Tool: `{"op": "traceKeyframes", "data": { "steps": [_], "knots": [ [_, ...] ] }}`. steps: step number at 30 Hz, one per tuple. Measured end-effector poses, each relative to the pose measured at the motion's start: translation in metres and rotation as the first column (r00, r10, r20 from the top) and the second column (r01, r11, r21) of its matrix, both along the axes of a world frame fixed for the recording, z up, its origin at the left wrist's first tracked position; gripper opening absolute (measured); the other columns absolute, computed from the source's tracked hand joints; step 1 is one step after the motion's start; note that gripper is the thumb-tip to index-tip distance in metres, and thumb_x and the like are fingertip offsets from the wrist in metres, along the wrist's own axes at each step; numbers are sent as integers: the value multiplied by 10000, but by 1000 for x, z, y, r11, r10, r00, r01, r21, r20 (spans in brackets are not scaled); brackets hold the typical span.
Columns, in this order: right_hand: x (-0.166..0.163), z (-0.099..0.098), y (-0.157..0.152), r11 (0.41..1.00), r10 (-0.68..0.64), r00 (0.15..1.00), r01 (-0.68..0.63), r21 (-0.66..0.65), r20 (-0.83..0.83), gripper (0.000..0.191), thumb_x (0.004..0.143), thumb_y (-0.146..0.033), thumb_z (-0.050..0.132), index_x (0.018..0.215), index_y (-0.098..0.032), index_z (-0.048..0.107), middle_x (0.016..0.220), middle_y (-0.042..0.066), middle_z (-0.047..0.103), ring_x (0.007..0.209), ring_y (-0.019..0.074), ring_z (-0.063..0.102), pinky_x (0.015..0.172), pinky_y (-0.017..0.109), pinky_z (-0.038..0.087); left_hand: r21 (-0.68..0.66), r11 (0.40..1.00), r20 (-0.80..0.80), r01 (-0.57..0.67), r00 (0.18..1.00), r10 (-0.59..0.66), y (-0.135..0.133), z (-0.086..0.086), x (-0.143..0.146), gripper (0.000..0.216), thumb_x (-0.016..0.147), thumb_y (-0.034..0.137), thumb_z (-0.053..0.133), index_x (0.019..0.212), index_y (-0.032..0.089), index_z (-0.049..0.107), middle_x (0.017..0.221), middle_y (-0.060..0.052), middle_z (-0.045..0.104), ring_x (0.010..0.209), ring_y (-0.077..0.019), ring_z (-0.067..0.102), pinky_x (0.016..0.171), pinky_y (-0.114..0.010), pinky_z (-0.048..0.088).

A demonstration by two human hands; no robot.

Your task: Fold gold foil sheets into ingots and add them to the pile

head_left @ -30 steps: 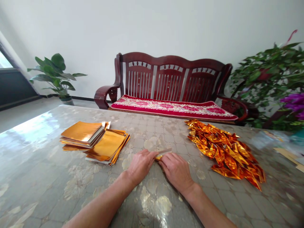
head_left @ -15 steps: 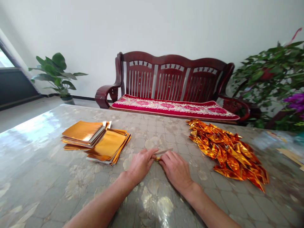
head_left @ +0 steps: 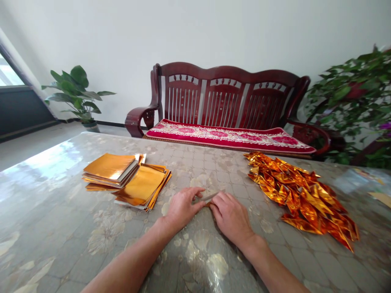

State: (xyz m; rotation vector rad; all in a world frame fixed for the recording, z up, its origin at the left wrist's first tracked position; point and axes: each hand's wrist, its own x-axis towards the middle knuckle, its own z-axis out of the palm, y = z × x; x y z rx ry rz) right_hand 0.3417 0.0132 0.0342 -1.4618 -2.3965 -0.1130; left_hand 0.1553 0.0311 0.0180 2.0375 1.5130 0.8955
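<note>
Between my hands, low over the table, is a narrow folded sheet of foil paper (head_left: 210,198), its greyish side mostly showing with a bit of gold below. My left hand (head_left: 183,206) has its thumb on the near edge at the left end, while the index finger is lifted and curved beyond it. The fingers of my right hand (head_left: 231,213) are pinched on the right end and hide part of it. Stacks of gold foil paper (head_left: 143,185) lie left of my hands. To the right spreads a pile of folded orange-gold foil pieces (head_left: 301,195).
The table (head_left: 122,252) has a clear glossy cover over a floral pattern. A clear plastic bag (head_left: 360,181) lies at the right edge. Behind stands a dark red wooden bench (head_left: 221,108) with a red patterned cushion (head_left: 232,137). Potted plants (head_left: 81,95) flank it.
My left index finger has lifted off the folded paper and opened away from the thumb. The paper and both hands sit slightly further right in view, as does the whole scene.
</note>
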Motion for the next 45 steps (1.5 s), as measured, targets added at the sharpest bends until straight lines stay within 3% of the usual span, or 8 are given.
{"op": "traceKeyframes", "data": {
  "steps": [5,10,22,45],
  "knots": [
    [0,3,-2,999,-21,1000,20,-26,-18,147,945,-222,551,816,-216,621,877,28,630,866,192,566,736,303,371,-104,995,-47,-14,999,9,5,5,4,339,828,193,586,1147,259,680,781,34,732,737,-159,664,658,-232,426],
    [1,1,0,999,-39,998,38,-22,-45,158,963,-292,555,844,-226,635,887,23,632,890,198,559,744,309,369,-130,991,-31,-16,999,12,5,7,4,297,829,207,564,1086,247,707,787,23,742,691,-150,658,605,-220,403],
    [-8,-3,4,988,-156,987,156,-8,-29,156,895,-216,587,739,-220,584,838,18,621,851,191,536,714,313,322,-161,987,0,-11,1000,11,7,5,3,292,831,242,565,1084,239,710,801,17,740,693,-144,649,601,-206,414],
    [-12,-8,8,983,-181,983,180,-20,-33,123,839,-153,572,735,-216,559,824,28,601,816,195,521,709,320,310,-203,978,31,46,999,-41,12,8,-1,283,811,253,572,1047,221,725,802,23,753,674,-150,662,596,-219,423]
  ]
}}
